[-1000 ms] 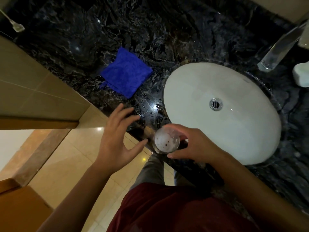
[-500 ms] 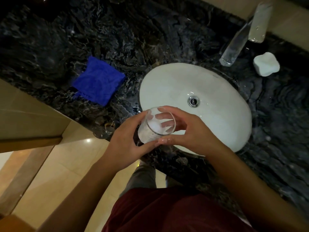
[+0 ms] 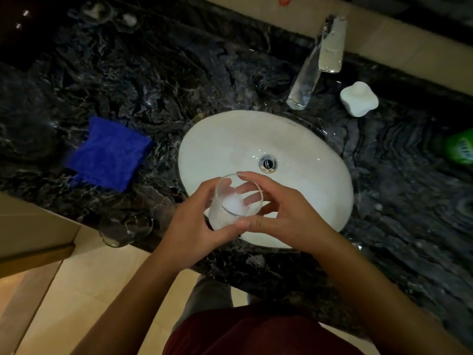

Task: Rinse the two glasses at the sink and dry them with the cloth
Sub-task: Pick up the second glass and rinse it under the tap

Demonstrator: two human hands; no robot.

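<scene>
Head view: left hand [image 3: 190, 226] and right hand [image 3: 279, 213] both gripped glass [image 3: 234, 201] over sink [image 3: 307, 155] near edge; wet grip risked a slip.

basin: both hands, the left hand [image 3: 190, 226] and right hand [image 3: 279, 213], hold 1 glass [image 3: 234, 202] over the near-left rim of the basin [image 3: 307, 160]; the bowl around the drain lies open.
behind basin: the tap [image 3: 311, 73] leans over the far rim, a white soap [image 3: 358, 98] beside it.
left of basin: blue cloth [image 3: 110, 155] on the bench [image 3: 179, 73]; bare stone between them.
near-left of basin: a 2nd glass [image 3: 122, 228] sits at the bench edge.
right of basin: green bottle [image 3: 460, 149], well apart.
</scene>
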